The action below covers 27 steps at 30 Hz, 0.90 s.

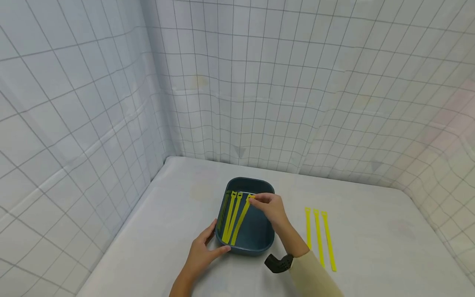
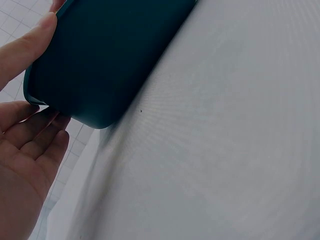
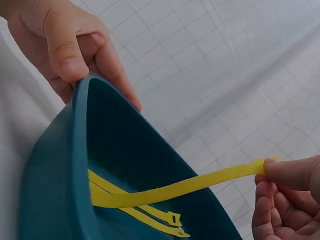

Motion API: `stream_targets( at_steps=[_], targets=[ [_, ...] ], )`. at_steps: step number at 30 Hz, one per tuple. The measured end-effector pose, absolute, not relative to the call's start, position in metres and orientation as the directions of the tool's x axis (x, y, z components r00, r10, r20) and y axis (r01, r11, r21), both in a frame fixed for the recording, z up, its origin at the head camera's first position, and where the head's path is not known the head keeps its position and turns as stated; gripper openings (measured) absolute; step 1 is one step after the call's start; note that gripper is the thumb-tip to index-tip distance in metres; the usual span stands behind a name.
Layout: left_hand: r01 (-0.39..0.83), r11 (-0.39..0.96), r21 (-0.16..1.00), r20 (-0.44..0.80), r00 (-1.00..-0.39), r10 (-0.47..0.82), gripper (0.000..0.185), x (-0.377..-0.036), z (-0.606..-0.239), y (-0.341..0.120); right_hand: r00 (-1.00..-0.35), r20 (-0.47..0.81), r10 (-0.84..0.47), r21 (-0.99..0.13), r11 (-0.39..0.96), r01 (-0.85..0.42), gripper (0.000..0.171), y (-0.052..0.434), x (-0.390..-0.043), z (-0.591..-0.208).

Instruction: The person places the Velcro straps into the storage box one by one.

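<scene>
A dark teal plastic bin (image 1: 252, 250) stands on the white table. My left hand (image 1: 200, 251) holds its near left corner, thumb at the front rim and fingers along the left side. With thumb and fingertips, my right hand (image 1: 270, 208) pinches the slotted end of a yellow hook-and-loop cable tie (image 3: 170, 193). That tie slopes down into the bin, its lower end near the front wall. Two more yellow cable ties (image 1: 229, 216) lie side by side along the bin's left half. In the left wrist view, the bin's outer wall (image 2: 110, 55) hides its contents.
To the right of the bin, three yellow cable ties (image 1: 328, 243) lie roughly parallel on the table (image 1: 371, 235); the right forearm partly covers some. A black wrist device (image 1: 279, 263) sits by the right cuff. Grid-patterned white curtains (image 1: 252, 82) enclose the table's back and sides.
</scene>
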<state>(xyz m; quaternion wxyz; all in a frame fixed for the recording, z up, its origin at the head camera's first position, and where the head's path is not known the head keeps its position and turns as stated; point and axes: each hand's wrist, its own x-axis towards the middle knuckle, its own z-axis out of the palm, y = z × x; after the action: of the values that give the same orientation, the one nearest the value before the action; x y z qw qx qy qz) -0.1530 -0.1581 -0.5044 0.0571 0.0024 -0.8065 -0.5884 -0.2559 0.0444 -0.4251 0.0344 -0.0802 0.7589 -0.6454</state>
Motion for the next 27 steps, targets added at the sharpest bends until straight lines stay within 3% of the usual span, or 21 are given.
stream_targets(
  at_steps=[6,27],
  targets=[
    [0.073,0.294,0.953,0.096,-0.993,-0.064,0.09,-0.154,-0.506,-0.158,-0.984,0.05,-0.169,-0.958,0.272,-0.095,0.018,0.037,-0.273,-0.431],
    [0.093,0.274,0.957,0.112,-0.992,-0.053,0.091,-0.153,-0.506,-0.16,-0.992,-0.05,-0.114,-0.894,0.448,-0.007,0.018,0.021,-0.314,-0.448]
  ],
)
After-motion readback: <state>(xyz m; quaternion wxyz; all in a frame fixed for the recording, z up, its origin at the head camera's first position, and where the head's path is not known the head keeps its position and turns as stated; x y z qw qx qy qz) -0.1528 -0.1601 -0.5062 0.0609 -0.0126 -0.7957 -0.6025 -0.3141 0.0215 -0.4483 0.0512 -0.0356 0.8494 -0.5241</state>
